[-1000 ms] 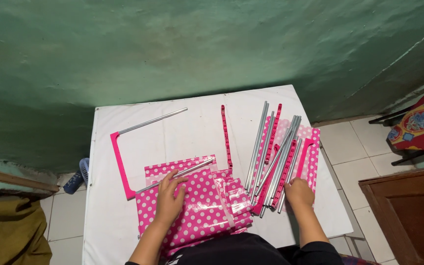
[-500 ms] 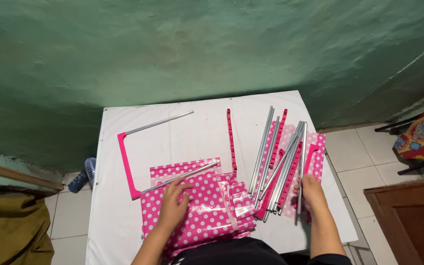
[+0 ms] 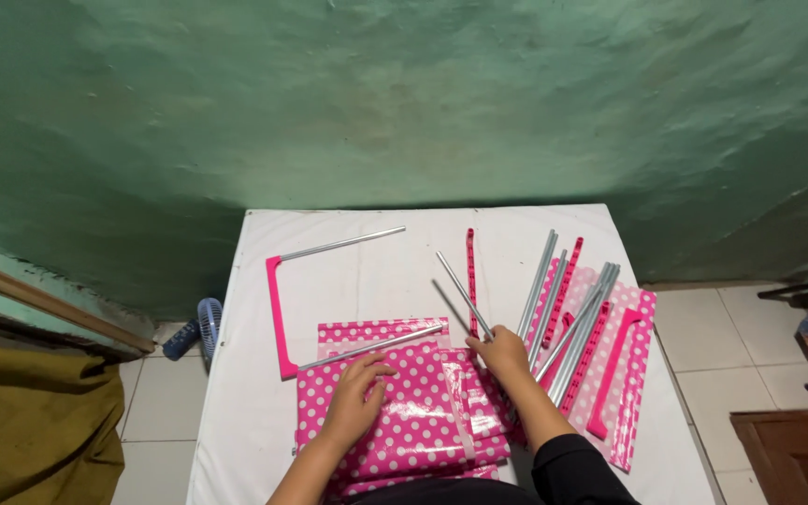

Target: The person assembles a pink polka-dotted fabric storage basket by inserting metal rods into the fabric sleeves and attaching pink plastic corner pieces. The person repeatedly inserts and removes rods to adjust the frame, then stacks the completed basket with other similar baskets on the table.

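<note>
Near the front edge of the bench [image 3: 264,430], the right hand [image 3: 502,353] is clamped on the lower end of 1 thin metal rod [image 3: 460,290]: light, stiff, probably slick, best gripped mid-length. The left hand [image 3: 355,402] rests flat, open, on soft, glossy polka-dot fabric [image 3: 423,421].
</note>
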